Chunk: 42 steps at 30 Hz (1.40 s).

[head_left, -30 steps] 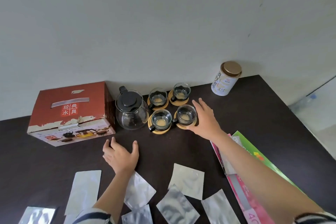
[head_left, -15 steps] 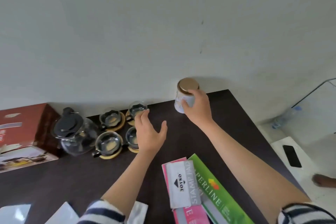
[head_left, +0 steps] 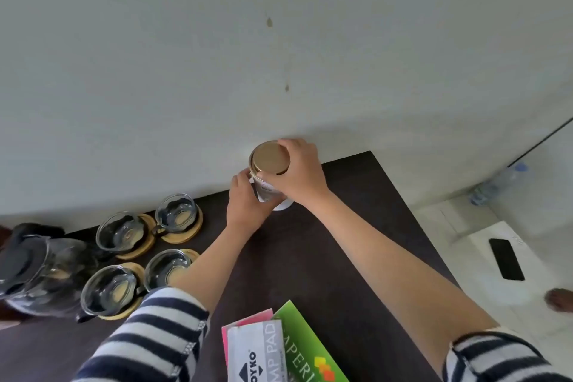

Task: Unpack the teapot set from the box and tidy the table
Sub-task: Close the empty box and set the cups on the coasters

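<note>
A: Where is the canister (head_left: pixel 269 183) sitting?

B: At the far edge of the dark table (head_left: pixel 325 257), close against the pale wall (head_left: pixel 217 56). Both hands are gripping it: the right hand (head_left: pixel 299 175) is curling over its gold lid (head_left: pixel 270 158), the left hand (head_left: pixel 246 203) is wrapping the body below.

A: How is it looking to handle?

B: Probably stiff, light and smooth-sided; taking the body, not the lid, seems safest. The fragile pieces are lying left of the canister: four glass cups (head_left: pixel 175 212) on wooden coasters (head_left: pixel 186 232), then the glass teapot (head_left: pixel 43 270).

A: And nearer than the canister?

B: Stationery packets (head_left: pixel 279 347). Right of it, a pale floor (head_left: pixel 465 226) is showing.
</note>
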Available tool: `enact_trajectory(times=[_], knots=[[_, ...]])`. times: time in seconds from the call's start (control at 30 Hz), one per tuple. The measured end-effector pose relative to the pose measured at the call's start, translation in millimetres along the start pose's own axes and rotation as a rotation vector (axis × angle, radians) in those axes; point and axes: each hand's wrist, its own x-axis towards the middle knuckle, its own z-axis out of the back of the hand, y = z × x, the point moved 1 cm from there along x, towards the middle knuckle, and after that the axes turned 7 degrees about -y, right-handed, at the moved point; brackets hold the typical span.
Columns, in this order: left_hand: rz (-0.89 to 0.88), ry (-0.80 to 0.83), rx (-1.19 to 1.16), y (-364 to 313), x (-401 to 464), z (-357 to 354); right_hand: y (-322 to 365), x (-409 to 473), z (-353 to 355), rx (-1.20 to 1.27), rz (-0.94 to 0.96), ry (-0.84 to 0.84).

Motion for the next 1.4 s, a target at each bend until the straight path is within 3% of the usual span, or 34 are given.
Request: enact_trajectory(times=[0.13,0.3,0.47,0.73,1.07,1.4], knots=[[-0.051,0.014,0.027,-1,4,-2,-12,-10,16,0.195,-0.049,-0.159],[-0.085,0.01,0.042,2,4,-1,-48,-73,36,0.201,-0.14,-0.386],[-0.086,-0.001,0.048,5,1,5,-77,-138,10,0.112,-0.259,-0.214],[-0.097,-0.017,0.068,16,-3,21,-50,-164,-53,-0.044,-0.028,0.037],[-0.134,-0.005,0.095,30,-3,28,-47,-160,-69,-0.041,-0.032,0.085],[-0.028,0.033,0.059,39,-13,27,-48,-162,-68,-0.004,-0.116,0.08]])
